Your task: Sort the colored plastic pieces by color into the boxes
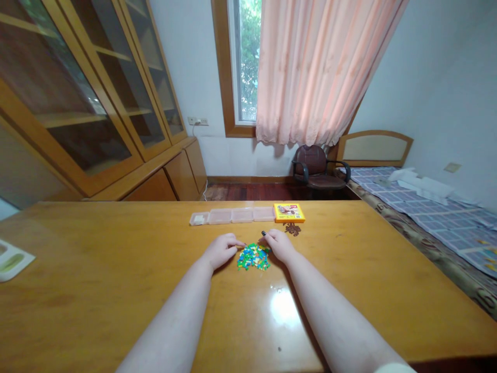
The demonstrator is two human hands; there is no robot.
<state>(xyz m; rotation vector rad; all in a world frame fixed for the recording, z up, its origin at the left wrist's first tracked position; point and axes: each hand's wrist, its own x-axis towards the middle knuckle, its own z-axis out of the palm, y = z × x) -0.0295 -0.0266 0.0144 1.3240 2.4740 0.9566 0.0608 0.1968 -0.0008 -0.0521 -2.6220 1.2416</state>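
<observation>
A loose pile of small green, blue, yellow and white building bricks [253, 257] lies on the wooden table between my hands. My left hand [222, 250] rests at the pile's left edge, index finger stretched out to its upper rim and the other fingers bent beneath. On the other side, my right hand [280, 245] has its dark-nailed thumb raised and a fingertip near the pile's upper right edge. No brick shows in either hand. Just beyond the right hand sits a smaller heap of brown pieces [292, 229].
A row of shallow clear plastic trays [231, 215] runs across the table's far side, ending at a yellow box [289, 213]. At the far left lies a white tray-like object [13, 260]. Beyond the table stand a brown armchair [315, 167], a glass-fronted cabinet [116, 109] and a bed [423, 202].
</observation>
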